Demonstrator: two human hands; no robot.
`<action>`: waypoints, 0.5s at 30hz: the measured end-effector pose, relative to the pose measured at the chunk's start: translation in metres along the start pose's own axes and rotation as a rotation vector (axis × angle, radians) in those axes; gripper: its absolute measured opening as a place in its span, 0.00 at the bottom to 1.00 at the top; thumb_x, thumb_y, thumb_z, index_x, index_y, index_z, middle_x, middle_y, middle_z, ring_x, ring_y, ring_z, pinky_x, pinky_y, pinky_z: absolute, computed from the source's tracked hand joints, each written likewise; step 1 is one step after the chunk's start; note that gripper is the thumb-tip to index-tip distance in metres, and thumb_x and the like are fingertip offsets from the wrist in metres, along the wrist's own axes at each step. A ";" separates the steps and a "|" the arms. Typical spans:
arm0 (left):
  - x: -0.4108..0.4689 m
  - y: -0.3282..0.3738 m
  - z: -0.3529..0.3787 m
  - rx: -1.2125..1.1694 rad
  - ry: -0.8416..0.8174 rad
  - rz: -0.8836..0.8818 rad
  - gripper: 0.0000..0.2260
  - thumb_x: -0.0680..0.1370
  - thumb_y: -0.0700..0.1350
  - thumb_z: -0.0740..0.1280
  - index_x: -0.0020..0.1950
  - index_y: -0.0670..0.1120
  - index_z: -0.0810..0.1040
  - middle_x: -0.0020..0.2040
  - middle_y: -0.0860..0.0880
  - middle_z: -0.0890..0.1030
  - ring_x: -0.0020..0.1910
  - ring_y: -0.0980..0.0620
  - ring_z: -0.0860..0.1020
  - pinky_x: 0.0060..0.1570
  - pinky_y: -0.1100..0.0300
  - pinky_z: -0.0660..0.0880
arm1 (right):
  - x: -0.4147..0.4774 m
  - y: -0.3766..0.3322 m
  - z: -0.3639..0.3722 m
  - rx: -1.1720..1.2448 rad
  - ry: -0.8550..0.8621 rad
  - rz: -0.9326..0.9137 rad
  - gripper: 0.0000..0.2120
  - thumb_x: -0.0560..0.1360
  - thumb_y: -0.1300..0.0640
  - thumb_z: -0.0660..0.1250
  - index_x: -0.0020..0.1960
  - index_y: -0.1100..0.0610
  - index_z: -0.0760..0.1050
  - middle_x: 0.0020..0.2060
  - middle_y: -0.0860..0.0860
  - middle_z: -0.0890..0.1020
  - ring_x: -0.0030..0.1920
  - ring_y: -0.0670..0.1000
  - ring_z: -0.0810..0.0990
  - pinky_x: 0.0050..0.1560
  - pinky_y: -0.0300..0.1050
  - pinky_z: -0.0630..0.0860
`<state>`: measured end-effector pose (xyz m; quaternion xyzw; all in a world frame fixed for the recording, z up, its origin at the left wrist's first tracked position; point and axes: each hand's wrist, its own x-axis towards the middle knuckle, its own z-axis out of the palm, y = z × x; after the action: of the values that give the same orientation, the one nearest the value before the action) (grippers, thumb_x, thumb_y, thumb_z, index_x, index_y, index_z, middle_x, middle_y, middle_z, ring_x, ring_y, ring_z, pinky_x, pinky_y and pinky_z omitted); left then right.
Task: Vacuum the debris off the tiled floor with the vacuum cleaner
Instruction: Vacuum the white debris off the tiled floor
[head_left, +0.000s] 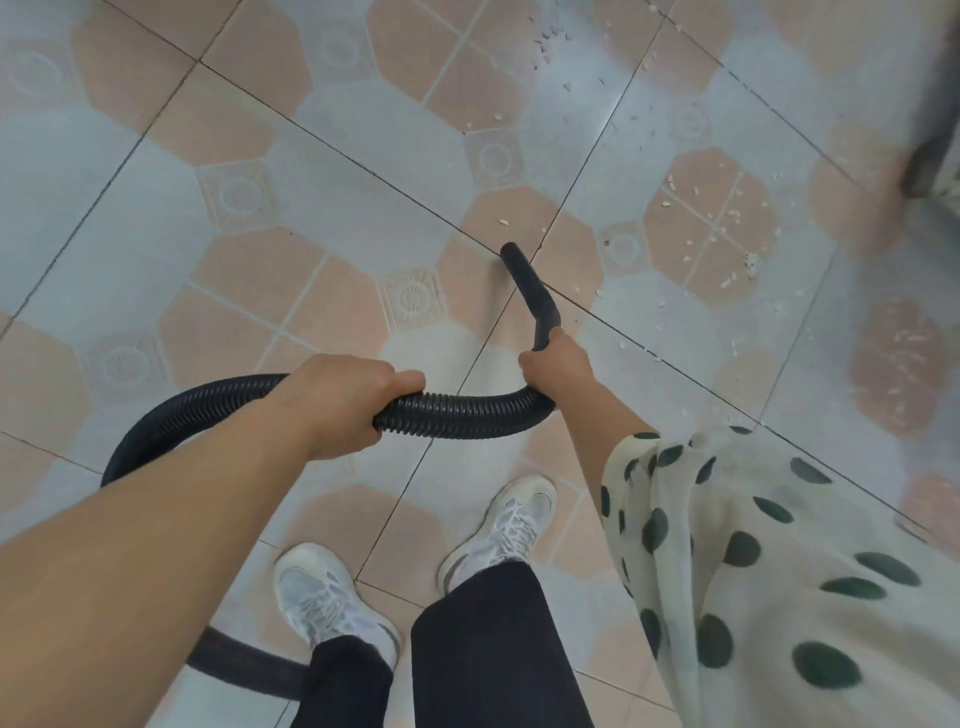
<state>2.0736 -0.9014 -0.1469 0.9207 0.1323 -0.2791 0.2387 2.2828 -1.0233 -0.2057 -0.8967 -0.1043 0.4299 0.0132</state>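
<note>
The left hand (353, 402) is wrapped round the black ribbed hose (467, 410), knuckles up, fingers curled right over it and thumb tucked beneath. The right hand (558, 366) sits just beyond and to the right of the left one, fingers closed tight round the spot where the hose meets the stiff black nozzle (530, 286). Between the two hands the hose sags in a short curve; behind the left hand it arcs away to the left and down past the forearm, and another dark stretch shows near the left shoe (322, 592). The nozzle bends forward from the right hand and points at the tiled floor (156, 234) ahead; whether its tip touches the tiles cannot be told. A single pale chip lies just past the tip. Most of the debris (711, 218), small whitish flakes, is scattered ahead and to the right of the right hand, well apart from the nozzle, with more farther off. Below the hands are dark trousers (483, 639) and the right shoe (511, 525), both shoes white. A cream sleeve (753, 545) with dark green spots hangs from the right arm.
</note>
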 end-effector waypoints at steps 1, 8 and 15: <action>0.004 0.005 0.002 0.006 -0.001 0.004 0.12 0.73 0.41 0.60 0.53 0.55 0.65 0.43 0.53 0.74 0.41 0.48 0.74 0.34 0.58 0.66 | 0.003 0.005 -0.002 -0.008 0.009 0.005 0.21 0.77 0.59 0.59 0.70 0.59 0.63 0.49 0.55 0.72 0.46 0.56 0.74 0.38 0.45 0.69; 0.019 0.013 0.001 0.009 0.011 -0.025 0.12 0.72 0.42 0.61 0.52 0.55 0.67 0.41 0.53 0.73 0.41 0.49 0.75 0.35 0.57 0.70 | 0.025 0.006 -0.012 -0.056 0.012 -0.066 0.27 0.79 0.58 0.59 0.76 0.58 0.55 0.59 0.59 0.76 0.46 0.55 0.72 0.29 0.43 0.63; 0.044 0.045 -0.006 0.025 0.009 -0.033 0.12 0.72 0.42 0.62 0.52 0.55 0.67 0.41 0.54 0.73 0.40 0.50 0.74 0.31 0.58 0.65 | 0.038 0.032 -0.037 -0.012 0.008 -0.039 0.26 0.79 0.58 0.59 0.75 0.58 0.56 0.58 0.58 0.76 0.46 0.55 0.72 0.32 0.43 0.65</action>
<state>2.1292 -0.9315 -0.1516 0.9225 0.1450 -0.2804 0.2222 2.3403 -1.0447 -0.2159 -0.8964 -0.1245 0.4251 0.0164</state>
